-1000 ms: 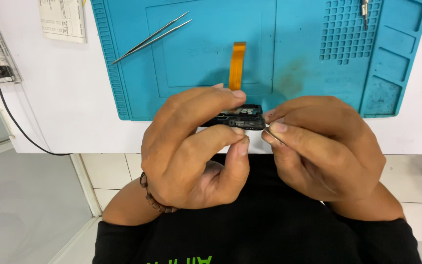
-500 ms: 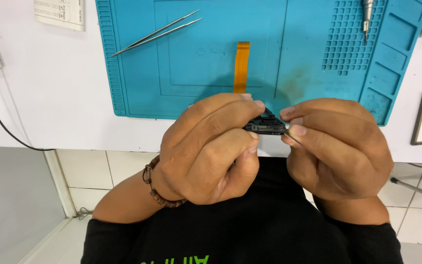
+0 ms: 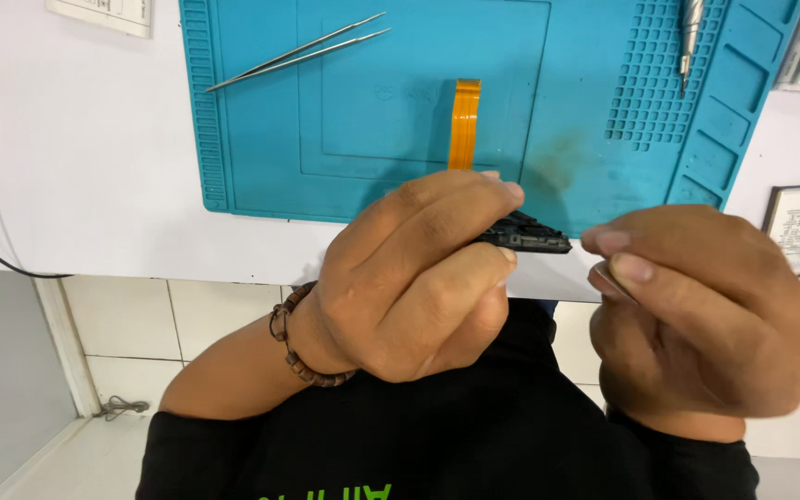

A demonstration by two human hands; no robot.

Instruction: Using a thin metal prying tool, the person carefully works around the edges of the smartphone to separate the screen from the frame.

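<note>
White bench at frame top; left hand (image 3: 409,278) pinches small black flat component (image 3: 525,233), long axis pointing right toward right hand (image 3: 706,315), clenched on something thin and silvery.

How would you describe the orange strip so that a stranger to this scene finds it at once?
Start at the blue work mat on the white bench. The orange ribbon strip lies near its middle, running toward the left hand. Unlike the silver tweezers nearby, it is flat and orange.

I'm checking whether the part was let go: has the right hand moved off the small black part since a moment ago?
Yes. The right hand has drawn back rightward from the small black part, held by the left hand near the blue mat edge; a gap now shows.
</note>
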